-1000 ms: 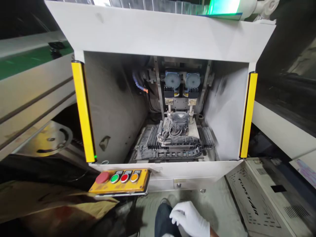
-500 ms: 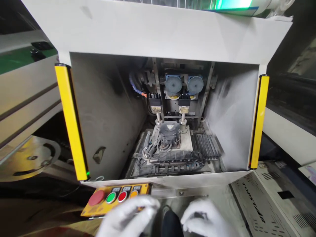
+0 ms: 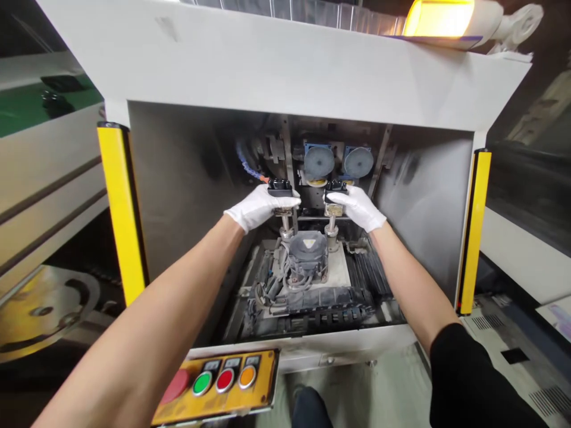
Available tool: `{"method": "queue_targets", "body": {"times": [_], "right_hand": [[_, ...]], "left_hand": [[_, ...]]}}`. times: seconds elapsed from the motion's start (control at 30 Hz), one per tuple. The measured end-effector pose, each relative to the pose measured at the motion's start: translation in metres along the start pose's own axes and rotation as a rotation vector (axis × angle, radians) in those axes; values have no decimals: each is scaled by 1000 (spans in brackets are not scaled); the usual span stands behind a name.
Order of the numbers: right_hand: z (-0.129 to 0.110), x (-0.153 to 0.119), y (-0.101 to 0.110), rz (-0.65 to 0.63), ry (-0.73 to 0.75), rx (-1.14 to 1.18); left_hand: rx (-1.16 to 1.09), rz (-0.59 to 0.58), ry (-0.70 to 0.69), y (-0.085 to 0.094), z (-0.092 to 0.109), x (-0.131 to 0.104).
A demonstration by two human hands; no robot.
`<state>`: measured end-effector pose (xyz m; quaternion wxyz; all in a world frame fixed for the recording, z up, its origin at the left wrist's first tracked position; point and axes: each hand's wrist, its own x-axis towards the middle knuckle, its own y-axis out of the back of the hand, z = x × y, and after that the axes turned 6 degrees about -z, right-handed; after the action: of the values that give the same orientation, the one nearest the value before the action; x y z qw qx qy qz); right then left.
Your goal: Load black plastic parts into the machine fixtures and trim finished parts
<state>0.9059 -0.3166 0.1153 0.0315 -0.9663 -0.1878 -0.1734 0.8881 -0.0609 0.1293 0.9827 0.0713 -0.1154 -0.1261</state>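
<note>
Both my hands, in white gloves, reach into the machine's opening. My left hand (image 3: 261, 208) is closed around the left black block-shaped part (image 3: 279, 186), with the thumb lying across its front. This part rests on a metal post (image 3: 286, 223). Around the right black block-shaped part (image 3: 335, 186) my right hand (image 3: 358, 206) is closed from its right side. A second metal post (image 3: 332, 224) stands under that one. The fingers behind both parts are hidden. Two round grey discs (image 3: 319, 161) on blue mounts sit behind the parts.
A dusty dark unit (image 3: 308, 252) with cables lies below the posts. Yellow bars (image 3: 120, 208) flank the opening. A yellow button panel (image 3: 263, 386) juts out at the front left. An orange-lit lamp (image 3: 439, 18) is on top.
My hands have moved from beside the button panel forward into the opening and taken hold of the two black parts. The lamp on top has turned from green to orange.
</note>
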Motion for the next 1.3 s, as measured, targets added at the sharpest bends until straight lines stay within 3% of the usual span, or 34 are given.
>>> {"method": "queue_targets", "body": {"times": [0.1, 0.23, 0.43, 0.57, 0.73, 0.83, 0.97, 1.3], "right_hand": [[5, 13, -10, -55, -20, 68], [8, 13, -19, 0, 34, 109], [1, 13, -19, -8, 21, 95], [-2, 14, -19, 33, 41, 107], [-4, 14, -21, -5, 39, 68], [-3, 15, -21, 56, 71, 91], [-4, 15, -20, -18, 55, 47], [-6, 14, -20, 9, 30, 61]], "left_hand": [[-221, -94, 16, -6, -7, 12], [-308, -48, -61, -8, -9, 15], [-286, -59, -15, -9, -5, 15], [-349, 20, -44, -13, -2, 12], [-297, -27, -12, -13, 2, 12], [-340, 15, -45, -14, 1, 12], [-350, 9, -43, -15, 1, 12], [-360, 9, -34, -17, 7, 9]]}}
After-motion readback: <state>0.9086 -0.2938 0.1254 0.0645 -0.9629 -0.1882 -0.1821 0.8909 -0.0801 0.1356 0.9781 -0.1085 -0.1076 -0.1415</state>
